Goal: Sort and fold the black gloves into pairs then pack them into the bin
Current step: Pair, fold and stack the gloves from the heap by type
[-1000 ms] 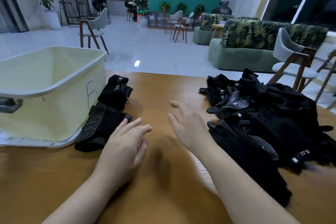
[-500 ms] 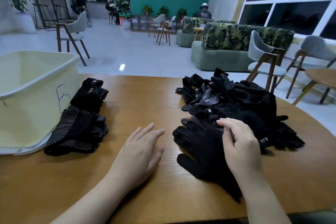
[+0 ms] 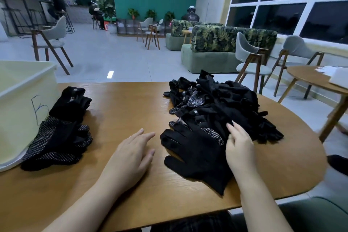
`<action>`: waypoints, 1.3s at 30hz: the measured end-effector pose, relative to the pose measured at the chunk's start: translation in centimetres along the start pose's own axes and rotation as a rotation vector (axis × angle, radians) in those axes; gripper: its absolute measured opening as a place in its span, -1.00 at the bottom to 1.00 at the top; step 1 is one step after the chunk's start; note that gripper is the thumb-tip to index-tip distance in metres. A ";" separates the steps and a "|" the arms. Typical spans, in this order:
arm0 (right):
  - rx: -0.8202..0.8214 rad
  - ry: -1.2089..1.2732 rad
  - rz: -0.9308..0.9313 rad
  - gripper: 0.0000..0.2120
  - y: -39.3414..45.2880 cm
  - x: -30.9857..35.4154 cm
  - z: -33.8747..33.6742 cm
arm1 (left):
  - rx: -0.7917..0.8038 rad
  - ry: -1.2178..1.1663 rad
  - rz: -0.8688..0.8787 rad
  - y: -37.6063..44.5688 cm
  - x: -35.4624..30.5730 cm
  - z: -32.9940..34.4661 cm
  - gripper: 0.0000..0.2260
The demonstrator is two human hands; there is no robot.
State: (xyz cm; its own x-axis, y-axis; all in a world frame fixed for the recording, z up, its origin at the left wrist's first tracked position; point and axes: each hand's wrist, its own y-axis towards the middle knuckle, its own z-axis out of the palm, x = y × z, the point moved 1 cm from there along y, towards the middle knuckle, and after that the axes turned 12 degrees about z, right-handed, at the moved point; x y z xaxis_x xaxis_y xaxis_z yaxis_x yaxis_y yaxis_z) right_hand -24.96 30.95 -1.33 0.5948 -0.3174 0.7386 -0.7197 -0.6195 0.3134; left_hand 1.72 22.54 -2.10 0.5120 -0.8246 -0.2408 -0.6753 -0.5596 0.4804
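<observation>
Now left hand (image 3: 131, 153) flat, relaxed on table (image 3: 131, 100); right hand (image 3: 238, 144) pinching glove pile (image 3: 222, 107).

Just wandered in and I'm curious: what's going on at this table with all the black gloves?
A person is sorting black gloves at a wooden table. Their right hand reaches into the loose pile of gloves, fingers on the fabric just beyond a flat black glove. Their left hand rests open on the table. A small stack of done gloves lies beside the cream bin, not yet packed in.
</observation>
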 end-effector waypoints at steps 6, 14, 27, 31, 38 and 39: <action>-0.186 0.123 -0.224 -0.63 -0.8 2.7 -1.5 | -0.064 0.026 0.013 -0.1 -0.3 -0.2 -0.38; 0.046 0.422 -0.310 -0.54 -4.7 9.3 -0.7 | -0.178 -0.016 0.126 -1.3 -0.6 -1.2 -0.44; 0.668 0.625 -0.004 -0.46 -9.5 10.3 5.1 | -0.376 -0.173 0.181 -2.4 0.0 -2.2 -0.60; 0.670 0.430 -0.076 -0.44 -9.2 9.8 5.2 | -0.370 -0.188 0.193 -2.8 0.0 -2.8 -0.68; 0.148 0.342 -0.179 -0.79 -3.9 7.0 2.3 | -0.200 -0.191 0.014 -4.7 0.7 -2.7 -0.74; 0.082 0.309 -0.175 -0.80 -2.6 6.2 1.8 | -0.161 -0.181 -0.003 -4.8 0.6 -2.6 -0.77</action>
State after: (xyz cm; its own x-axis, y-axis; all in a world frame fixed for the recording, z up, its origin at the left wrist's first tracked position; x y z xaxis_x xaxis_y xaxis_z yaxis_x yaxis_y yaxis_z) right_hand -18.69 29.29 1.36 0.5610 0.0225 0.8275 -0.5784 -0.7045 0.4113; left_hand 6.66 24.91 -2.36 0.4008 -0.8326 -0.3824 -0.5732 -0.5535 0.6042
